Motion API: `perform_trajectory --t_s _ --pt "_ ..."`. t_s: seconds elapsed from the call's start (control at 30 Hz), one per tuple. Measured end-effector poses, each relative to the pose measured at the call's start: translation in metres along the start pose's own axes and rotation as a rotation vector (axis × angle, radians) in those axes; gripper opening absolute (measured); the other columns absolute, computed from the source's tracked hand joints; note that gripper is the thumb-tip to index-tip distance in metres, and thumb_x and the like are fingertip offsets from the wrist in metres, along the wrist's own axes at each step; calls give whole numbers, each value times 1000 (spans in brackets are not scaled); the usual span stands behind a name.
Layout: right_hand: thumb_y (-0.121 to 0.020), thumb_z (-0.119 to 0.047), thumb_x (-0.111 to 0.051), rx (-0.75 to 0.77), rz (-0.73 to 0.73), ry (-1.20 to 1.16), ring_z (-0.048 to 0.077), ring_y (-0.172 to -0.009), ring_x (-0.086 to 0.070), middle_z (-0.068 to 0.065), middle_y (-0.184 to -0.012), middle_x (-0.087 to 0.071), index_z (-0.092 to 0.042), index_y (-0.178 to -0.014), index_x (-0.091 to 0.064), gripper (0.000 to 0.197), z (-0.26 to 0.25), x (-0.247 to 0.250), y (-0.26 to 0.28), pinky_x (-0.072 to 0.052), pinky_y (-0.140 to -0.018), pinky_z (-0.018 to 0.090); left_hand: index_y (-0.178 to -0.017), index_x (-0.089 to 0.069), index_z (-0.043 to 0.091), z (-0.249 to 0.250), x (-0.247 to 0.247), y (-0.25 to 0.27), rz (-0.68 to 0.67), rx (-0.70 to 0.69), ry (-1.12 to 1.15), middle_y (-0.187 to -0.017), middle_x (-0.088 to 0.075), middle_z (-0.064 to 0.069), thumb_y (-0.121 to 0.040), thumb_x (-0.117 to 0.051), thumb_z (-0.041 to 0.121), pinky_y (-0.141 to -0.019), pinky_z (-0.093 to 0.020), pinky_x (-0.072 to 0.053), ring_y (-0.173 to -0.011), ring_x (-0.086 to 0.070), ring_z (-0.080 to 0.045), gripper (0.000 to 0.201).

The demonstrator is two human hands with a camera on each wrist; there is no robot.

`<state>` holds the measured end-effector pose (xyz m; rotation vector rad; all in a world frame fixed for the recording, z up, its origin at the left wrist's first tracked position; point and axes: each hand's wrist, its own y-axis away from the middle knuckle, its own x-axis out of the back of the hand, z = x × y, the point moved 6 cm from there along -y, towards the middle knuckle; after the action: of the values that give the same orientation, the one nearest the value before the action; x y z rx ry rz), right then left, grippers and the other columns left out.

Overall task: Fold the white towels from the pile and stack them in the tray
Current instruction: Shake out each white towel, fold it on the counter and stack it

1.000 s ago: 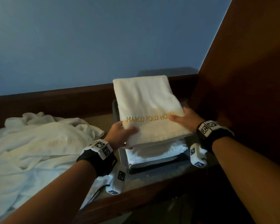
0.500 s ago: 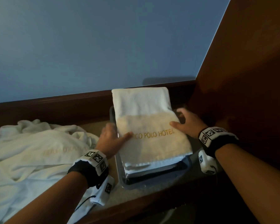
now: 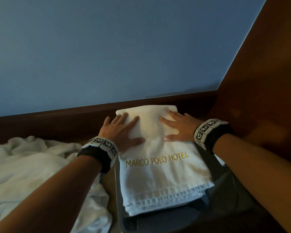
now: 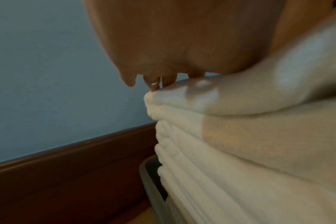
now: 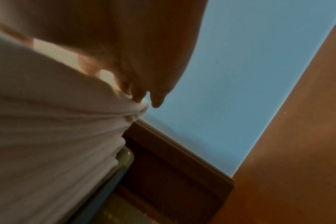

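1. Folded towel (image 3: 160, 172), one, white, lettered "MARCO POLO HOTEL" in gold: lying on top of a stack of folded towels (image 4: 230, 159) in the tray; the number of layers beneath cannot be counted for certain.
2. Tray (image 4: 152, 191), one, grey: sitting on the surface, against the dark wooden ledge (image 3: 71, 121), holding the stack; its rim is showing at the left and right edges of the towels.
3. Left hand (image 3: 119, 130), one, with a ring on one finger: lying flat on the far left part of the top towel, grip spread, fingers straight, pinching nothing.
4. Right hand (image 3: 178, 127), one: lying flat on the far right part of the same towel, grip spread, fingers straight, pressing down.
5. Pile of unfolded towels (image 3: 34, 169), one heap, white: lying crumpled on the surface to the left of the tray; the separate pieces cannot be counted.
6. Wristbands (image 3: 101, 145), two, black with checkered markers: one sitting on each wrist.
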<state>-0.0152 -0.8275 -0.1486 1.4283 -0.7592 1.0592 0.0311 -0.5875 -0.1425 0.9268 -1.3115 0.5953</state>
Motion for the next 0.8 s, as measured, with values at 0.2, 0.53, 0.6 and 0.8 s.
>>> perform_trajectory --t_s 0.2,0.53,0.6,0.8 --pt "-83 -83 -34 -6 -36 -90 19 -152 12 -4 -163 23 -49 -152 9 88 7 -15 -17 -1 -122 52 -156 -2 46 -1 -12 -13 -53 25 75 -168 -2 3 -78 -32 91 -121 -58 -1 -155 -5 -21 95" --pt "-92 -75 -29 -33 4 28 26 -152 6 7 -164 16 -39 -156 3 80 -14 -9 14 -7 -122 51 -158 -6 42 9 -12 11 -30 -11 117 -169 8 2 -84 -41 82 -122 -58 -8 -155 2 -24 91" --pt "-92 -73 -31 -31 23 22 26 -152 4 10 -165 12 -33 -157 -1 82 -24 -7 31 -7 -123 49 -158 -4 37 17 -13 28 22 -26 86 -168 10 -2 -87 -40 79 -123 -56 -10 -155 2 -28 90" --pt "-81 -85 -27 -75 48 -123 23 -149 22 6 -160 29 -31 -155 13 100 -44 -51 81 1 -121 48 -159 -2 30 60 -32 85 145 -153 36 -168 10 -7 -84 -16 87 -123 -51 0 -155 10 -27 94"
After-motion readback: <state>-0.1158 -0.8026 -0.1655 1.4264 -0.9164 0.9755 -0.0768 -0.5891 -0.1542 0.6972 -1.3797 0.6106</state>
